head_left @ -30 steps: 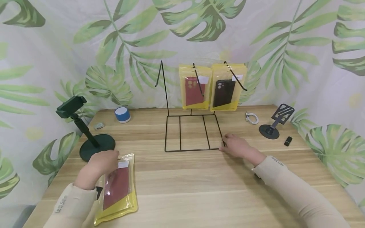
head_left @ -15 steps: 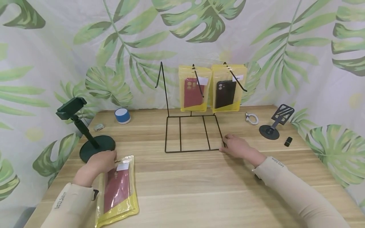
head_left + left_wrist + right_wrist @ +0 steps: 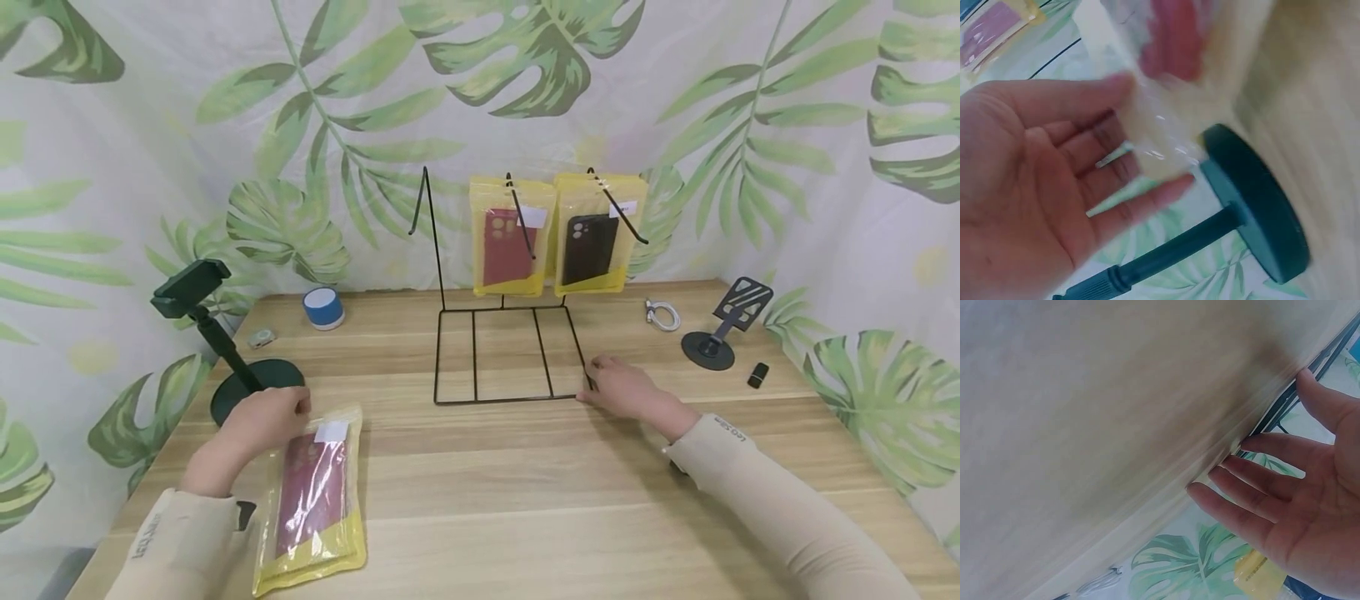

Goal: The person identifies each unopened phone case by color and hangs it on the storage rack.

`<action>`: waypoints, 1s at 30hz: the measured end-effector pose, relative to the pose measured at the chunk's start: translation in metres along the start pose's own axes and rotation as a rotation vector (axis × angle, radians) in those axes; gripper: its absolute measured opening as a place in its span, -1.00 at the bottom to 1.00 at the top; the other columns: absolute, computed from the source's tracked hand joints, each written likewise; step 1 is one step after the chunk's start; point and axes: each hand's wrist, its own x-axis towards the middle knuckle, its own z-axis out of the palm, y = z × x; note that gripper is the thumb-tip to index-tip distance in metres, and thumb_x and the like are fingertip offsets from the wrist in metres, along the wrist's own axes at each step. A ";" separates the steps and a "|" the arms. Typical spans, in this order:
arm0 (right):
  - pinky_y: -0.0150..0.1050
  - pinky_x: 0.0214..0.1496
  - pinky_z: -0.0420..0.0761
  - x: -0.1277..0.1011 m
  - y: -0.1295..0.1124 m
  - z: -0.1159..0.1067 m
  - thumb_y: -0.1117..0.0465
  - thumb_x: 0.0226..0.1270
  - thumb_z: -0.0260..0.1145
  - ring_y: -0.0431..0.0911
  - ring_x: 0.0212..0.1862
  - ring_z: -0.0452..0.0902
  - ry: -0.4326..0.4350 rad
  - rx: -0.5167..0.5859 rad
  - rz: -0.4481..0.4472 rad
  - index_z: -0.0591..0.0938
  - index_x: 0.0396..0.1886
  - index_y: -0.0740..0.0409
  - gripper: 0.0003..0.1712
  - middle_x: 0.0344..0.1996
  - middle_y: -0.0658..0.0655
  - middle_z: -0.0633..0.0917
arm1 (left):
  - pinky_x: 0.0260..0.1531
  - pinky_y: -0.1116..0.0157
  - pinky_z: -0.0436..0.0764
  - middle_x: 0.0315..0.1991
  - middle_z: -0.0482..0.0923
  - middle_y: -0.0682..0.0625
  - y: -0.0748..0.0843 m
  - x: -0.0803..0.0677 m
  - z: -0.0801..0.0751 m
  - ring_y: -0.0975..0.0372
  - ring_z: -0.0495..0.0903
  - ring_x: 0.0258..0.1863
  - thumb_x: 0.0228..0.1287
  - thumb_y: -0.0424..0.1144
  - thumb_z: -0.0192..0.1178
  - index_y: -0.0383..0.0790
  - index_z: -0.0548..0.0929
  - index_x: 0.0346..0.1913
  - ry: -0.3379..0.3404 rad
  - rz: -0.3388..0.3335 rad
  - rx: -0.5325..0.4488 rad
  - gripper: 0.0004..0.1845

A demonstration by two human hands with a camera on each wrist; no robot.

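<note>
On the near left of the table (image 3: 525,492), the left hand (image 3: 262,421) pinches the yellow case packet's (image 3: 311,500) top edge, while the right hand (image 3: 626,387), fingers straight, rests against the wire rack's (image 3: 510,354) near right corner.

glossy plastic pouch (image 3: 315,500), wooden table (image 3: 525,483)

Light wooden table (image 3: 525,500) fills the lower frame: yellow-edged packet with a red phone case (image 3: 311,500) lower left, black wire rack (image 3: 510,354) centre, dark green stand (image 3: 251,387) left, small blue speaker (image 3: 323,307) behind it, white cable (image 3: 663,313) and black phone holder (image 3: 712,342) right.
</note>
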 end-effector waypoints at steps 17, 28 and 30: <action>0.17 0.23 0.56 -0.002 0.000 -0.002 -0.09 0.44 0.23 0.31 0.26 0.47 0.016 -0.008 -0.012 0.49 0.28 0.44 -0.29 0.23 0.44 0.52 | -0.21 0.33 0.68 -0.21 0.76 0.02 0.103 -0.012 -0.049 0.24 0.68 -0.21 0.35 -0.38 0.23 -0.12 0.77 -0.20 0.294 0.415 -0.464 -0.86; 0.18 0.22 0.57 -0.002 -0.001 -0.001 -0.10 0.45 0.22 0.31 0.25 0.47 0.016 -0.006 -0.009 0.48 0.28 0.43 -0.28 0.24 0.44 0.52 | -0.17 0.23 0.73 -0.23 0.78 -0.05 0.170 0.014 -0.066 0.19 0.73 -0.22 0.33 -0.42 0.25 -0.25 0.77 -0.17 0.462 0.610 -0.568 -0.88; 0.19 0.21 0.57 -0.002 -0.002 0.000 -0.10 0.44 0.23 0.31 0.25 0.47 0.016 -0.004 -0.008 0.48 0.28 0.43 -0.28 0.24 0.43 0.52 | -0.15 0.25 0.73 -0.22 0.78 -0.08 0.183 0.021 -0.072 0.17 0.74 -0.20 0.32 -0.43 0.26 -0.28 0.77 -0.17 0.499 0.645 -0.621 -0.88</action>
